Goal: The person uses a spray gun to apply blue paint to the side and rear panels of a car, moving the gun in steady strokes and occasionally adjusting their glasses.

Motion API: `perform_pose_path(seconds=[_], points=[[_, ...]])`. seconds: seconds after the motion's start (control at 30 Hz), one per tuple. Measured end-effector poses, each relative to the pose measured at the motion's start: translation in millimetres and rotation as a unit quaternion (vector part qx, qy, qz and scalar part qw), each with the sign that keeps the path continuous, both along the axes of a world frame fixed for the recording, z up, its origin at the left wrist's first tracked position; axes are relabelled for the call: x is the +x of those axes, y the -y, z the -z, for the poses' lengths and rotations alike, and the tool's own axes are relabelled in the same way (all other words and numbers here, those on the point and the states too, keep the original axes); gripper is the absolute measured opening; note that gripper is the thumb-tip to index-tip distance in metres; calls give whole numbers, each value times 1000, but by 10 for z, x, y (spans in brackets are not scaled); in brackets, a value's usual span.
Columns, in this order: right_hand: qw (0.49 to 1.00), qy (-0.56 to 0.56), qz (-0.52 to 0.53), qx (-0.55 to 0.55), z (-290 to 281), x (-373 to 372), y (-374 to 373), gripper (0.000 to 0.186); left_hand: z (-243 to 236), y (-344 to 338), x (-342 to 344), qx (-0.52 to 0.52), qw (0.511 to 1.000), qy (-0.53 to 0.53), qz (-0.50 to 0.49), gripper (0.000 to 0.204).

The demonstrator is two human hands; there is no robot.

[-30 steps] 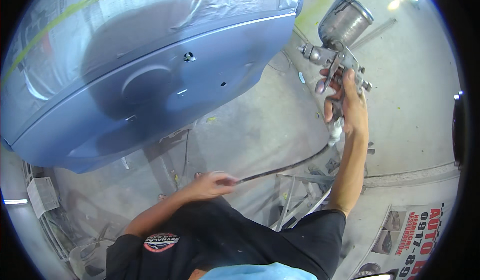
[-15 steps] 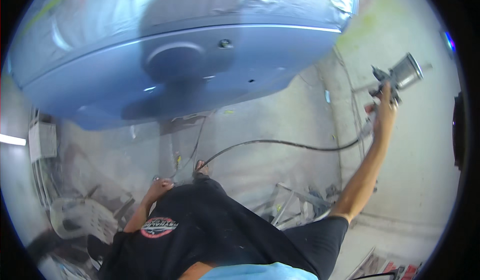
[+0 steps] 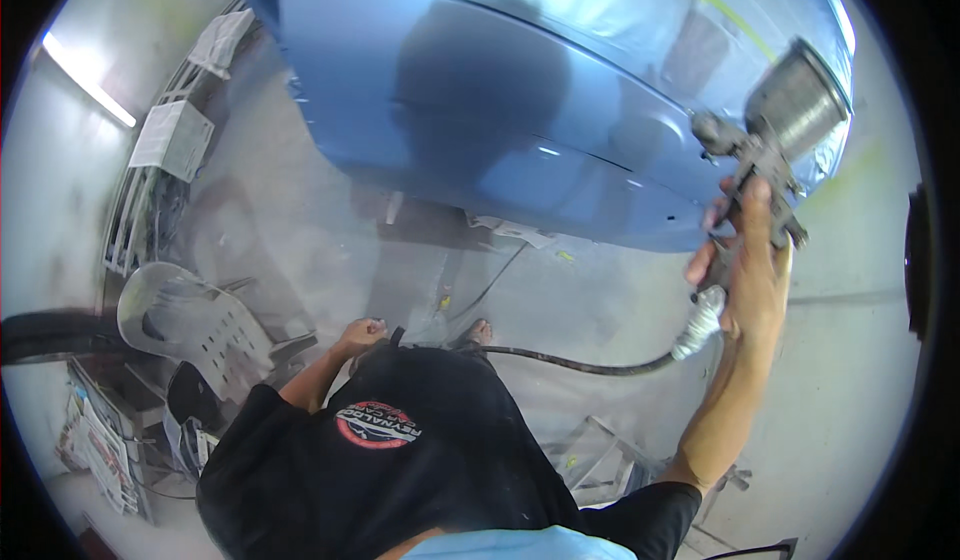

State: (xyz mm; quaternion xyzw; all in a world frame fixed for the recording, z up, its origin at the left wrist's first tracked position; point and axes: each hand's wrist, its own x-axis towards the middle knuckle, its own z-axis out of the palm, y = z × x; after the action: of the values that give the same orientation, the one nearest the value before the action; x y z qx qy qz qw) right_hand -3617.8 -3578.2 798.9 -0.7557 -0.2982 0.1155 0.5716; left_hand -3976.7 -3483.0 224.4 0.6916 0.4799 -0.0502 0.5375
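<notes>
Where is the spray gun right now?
In the head view the spray gun is at the upper right, gripped in the right hand, close to the blue car panel, with its hose trailing back toward the person's body.

Round red-rimmed logo patch [image 3: 378,425] with white lettering on the black shirt's chest, printed newspaper sheets [image 3: 172,138] taped on the wall at upper left, stacked printed papers [image 3: 100,450] at lower left
</notes>
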Motion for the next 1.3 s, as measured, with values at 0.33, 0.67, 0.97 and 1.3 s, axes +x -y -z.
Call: perform_pose_path(seconds=[0.33, 0.67, 0.97, 1.3], points=[[962, -38, -269, 34, 309, -1644, -1695, 47, -984, -440, -136, -73, 958, 233, -149, 33], [998, -39, -26, 38, 1042, -1483, -644, 43, -2904, -316, 1217, -248, 782, 567, 75, 22], [971, 36, 229, 64, 1452, -1604, 190, 59, -2969, 464, 1505, -459, 704, 507, 190, 26], [990, -67, 119, 35, 1940, -1831, 245, 78, -2902, 242, 902, -385, 786, 473, 105, 17]])
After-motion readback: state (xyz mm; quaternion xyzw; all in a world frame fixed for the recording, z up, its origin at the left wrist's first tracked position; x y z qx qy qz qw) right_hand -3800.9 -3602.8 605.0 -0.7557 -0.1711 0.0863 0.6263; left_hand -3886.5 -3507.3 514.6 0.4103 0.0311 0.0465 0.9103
